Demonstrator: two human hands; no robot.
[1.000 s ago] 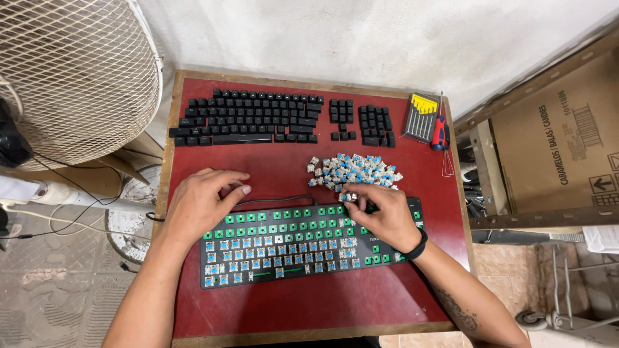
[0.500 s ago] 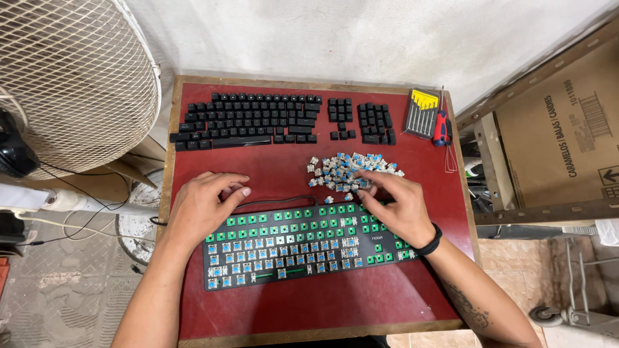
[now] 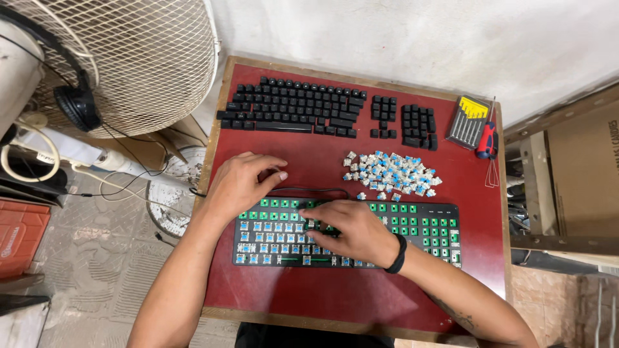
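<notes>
The fingers (image 3: 317,222) of the right hand (image 3: 351,232) are curled down onto the middle of the stripped keyboard (image 3: 348,233), their tips pressed among the blue switches just left of centre; whether they pinch a switch cannot be told, since the hand hides its own tips. The left hand (image 3: 242,183) rests at the keyboard's far left corner, its fingers loosely bent and grasping nothing, the thumb pointing right over a black cable (image 3: 309,190).

The keyboard lies near the front edge of the red tabletop (image 3: 322,303), its long axis running left to right. Its left part carries blue switches, while the right part and far row show bare green sockets. The right hand lies over it, the forearm coming in from the near right with a black wristband (image 3: 398,253).

Just beyond the keyboard, to the right of the left hand, sits a heap of loose switches (image 3: 390,174), nearer the right hand. Farther back lie rows of black keycaps (image 3: 293,109), and at the far right a screwdriver set (image 3: 469,121).
</notes>
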